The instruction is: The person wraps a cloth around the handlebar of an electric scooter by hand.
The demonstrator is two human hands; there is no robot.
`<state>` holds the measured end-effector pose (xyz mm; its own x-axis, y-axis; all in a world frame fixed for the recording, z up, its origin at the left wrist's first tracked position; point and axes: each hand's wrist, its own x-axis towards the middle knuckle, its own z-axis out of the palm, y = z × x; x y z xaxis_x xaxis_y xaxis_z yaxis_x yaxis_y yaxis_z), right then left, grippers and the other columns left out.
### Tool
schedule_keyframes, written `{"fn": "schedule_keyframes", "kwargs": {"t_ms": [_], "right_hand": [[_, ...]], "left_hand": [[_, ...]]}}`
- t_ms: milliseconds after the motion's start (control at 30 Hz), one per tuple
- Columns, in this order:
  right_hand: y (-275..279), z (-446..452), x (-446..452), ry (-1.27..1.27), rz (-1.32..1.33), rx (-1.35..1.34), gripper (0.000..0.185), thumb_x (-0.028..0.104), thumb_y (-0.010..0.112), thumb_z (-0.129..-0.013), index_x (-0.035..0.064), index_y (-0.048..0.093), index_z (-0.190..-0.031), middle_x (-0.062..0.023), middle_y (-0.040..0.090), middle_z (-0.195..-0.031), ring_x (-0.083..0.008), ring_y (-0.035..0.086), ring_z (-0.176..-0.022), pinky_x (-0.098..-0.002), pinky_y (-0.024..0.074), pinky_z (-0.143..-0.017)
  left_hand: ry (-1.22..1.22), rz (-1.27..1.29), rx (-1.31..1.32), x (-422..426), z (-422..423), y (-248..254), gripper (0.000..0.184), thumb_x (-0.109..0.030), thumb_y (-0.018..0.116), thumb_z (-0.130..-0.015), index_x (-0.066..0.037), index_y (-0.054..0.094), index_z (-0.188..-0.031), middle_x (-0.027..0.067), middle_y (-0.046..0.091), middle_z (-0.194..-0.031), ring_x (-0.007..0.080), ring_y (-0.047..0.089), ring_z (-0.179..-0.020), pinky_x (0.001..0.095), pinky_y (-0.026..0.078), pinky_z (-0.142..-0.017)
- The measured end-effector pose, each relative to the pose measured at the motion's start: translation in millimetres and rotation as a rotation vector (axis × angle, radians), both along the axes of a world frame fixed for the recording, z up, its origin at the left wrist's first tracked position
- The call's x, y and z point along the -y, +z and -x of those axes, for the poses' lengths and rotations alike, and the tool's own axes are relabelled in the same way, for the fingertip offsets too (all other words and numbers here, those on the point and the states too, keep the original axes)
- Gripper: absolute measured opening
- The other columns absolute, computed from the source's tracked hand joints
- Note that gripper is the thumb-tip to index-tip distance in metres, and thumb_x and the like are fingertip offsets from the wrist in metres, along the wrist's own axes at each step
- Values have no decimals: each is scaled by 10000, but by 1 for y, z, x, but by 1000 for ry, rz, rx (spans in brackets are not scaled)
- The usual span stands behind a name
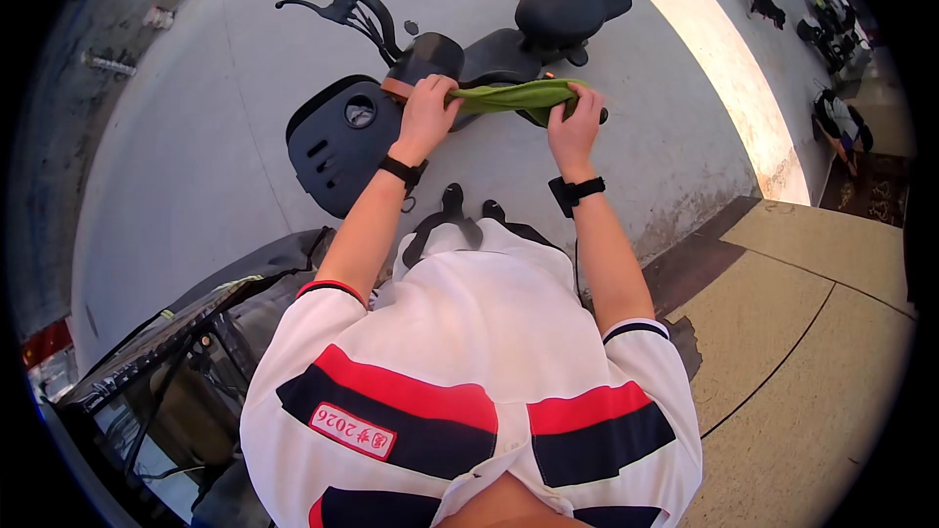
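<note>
— Hands apart, cloth between?
— Yes. Left hand (428, 112) grips one end of the green cloth (514, 98), right hand (575, 122) the other.
— How far along?
— Cloth in hand, drawn lengthwise; bunched, not opened flat. Anything finished beyond that, can't tell.
— Where's it held?
— Close by the dark scooter (496, 54), behind its front basket (328, 152). Contact unclear from above.
— Farther out?
— Pale ground (176, 147), then probably a dog (765, 2); small, distorted view there.

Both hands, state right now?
Left hand: closed on one end of the green cloth.
Right hand: closed on the other end, cloth bunched between them.
</note>
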<state>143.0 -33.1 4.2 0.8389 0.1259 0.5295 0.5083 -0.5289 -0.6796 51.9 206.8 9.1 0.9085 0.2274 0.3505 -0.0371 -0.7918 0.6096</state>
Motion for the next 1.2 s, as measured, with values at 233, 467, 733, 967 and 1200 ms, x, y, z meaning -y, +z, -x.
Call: {"fn": "schedule_keyframes", "kwargs": {"t_ms": [233,467,733,967,1200], "right_hand": [[-21,-9,-34,99,270,102,345,121,680,-853,61,663,-1192,-132,628,-1189,-343,567,-1137,-480,419,-1033],[-20,-11,-80,319,451,164,272,172,697,-829,111,704,-1094,-68,654,-1191,-293,562,-1182,-462,398,-1037],[-13,-13,-94,206,565,68,195,145,706,-825,122,714,-1019,-66,677,-1053,-289,607,-1041,-438,443,-939],[3,-12,-73,118,354,44,134,57,706,-822,71,664,-949,-96,658,-964,-316,638,-929,-426,507,-809],[22,-3,-13,-160,115,51,156,-13,600,-834,48,584,-976,-124,577,-1043,-338,629,-877,-414,533,-722]], "left_hand": [[123,136,111,-39,19,0,162,-67,714,-870,-17,651,-1010,135,642,-955,334,646,-884,409,521,-763],[317,98,103,-75,36,-2,138,-66,730,-870,-18,628,-950,87,525,-827,215,530,-669,343,471,-624],[228,302,26,-72,26,10,136,-40,690,-877,-23,586,-963,155,595,-913,345,611,-716,403,494,-654],[91,338,68,-69,12,12,138,-35,685,-889,-28,607,-1004,143,612,-949,296,638,-726,369,510,-662],[-50,254,99,-22,-10,11,125,-66,690,-906,-29,639,-1014,132,591,-969,271,631,-717,363,511,-657]]}}
